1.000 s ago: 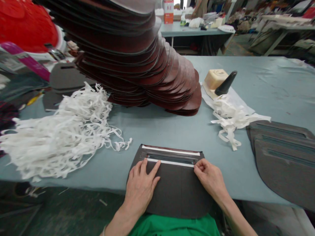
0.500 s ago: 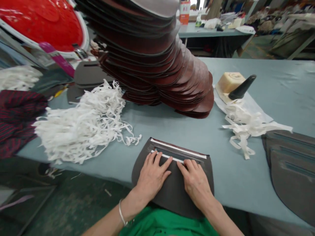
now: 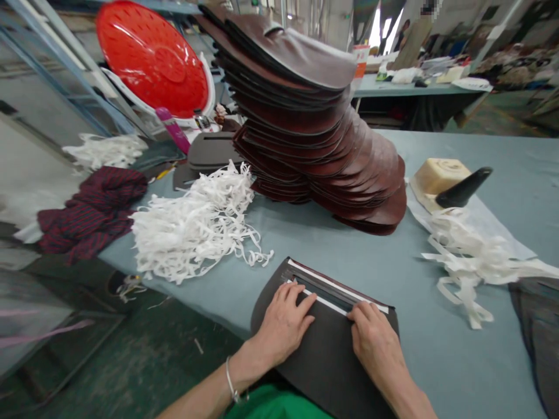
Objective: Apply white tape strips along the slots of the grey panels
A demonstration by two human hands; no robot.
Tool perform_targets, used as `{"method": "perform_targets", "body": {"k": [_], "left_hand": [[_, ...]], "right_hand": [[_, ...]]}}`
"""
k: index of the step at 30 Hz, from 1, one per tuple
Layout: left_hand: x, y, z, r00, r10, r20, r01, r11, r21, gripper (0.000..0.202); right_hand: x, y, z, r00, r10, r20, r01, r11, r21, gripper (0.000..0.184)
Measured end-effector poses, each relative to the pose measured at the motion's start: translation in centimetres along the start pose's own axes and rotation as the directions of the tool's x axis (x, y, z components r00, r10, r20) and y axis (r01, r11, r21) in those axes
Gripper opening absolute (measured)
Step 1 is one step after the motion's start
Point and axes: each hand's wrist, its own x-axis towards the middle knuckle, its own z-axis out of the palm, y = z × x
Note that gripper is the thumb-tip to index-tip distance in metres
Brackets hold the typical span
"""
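A brown stack [image 3: 349, 154] and white strips [image 3: 187, 233] lie beyond the dark panel [image 3: 325, 352]. Left hand [image 3: 283, 327] lies spread; right hand [image 3: 376, 340] curls, pinch unclear.

workshop clutter around a blue-grey worktop [image 3: 301, 235].
back left, a glossy red round plastic piece [image 3: 152, 61] tilts behind a magenta object [image 3: 173, 130]; a red-striped dark cloth [image 3: 94, 209] lies bunched at the left edge. right, a black tapered piece [image 3: 463, 188] sits just beside a cream block [image 3: 440, 173]. farther off, a second worktop [image 3: 430, 89] carries an orange-and-white box [image 3: 360, 61].
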Motion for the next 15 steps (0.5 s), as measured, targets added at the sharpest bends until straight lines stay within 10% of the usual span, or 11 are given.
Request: {"method": "perform_targets", "body": {"k": [6, 11, 15], "left_hand": [[0.4, -3.7, -0.3, 0.909, -0.378, -0.176, 0.369, 0.926, -0.084, 0.048], [1.8, -4.9, -2.8, 0.907, -0.419, 0.026, 0.399, 0.839, -0.37, 0.046], [4.6, -5.8, -4.8, 0.918, -0.379, -0.12, 0.324, 0.888, -0.325, 0.044]], "right_hand": [[2.2, -1.5, 1.3, 0.996, -0.071, -0.059, 0.08, 0.982, 0.174, 0.019], [2.9, -1.4, 2.3, 0.988, -0.075, -0.136, 0.106, 0.967, 0.232, 0.018], [2.1, 0.2, 1.7, 0.994, -0.02, -0.108, 0.044, 0.975, 0.22, 0.017]]}}
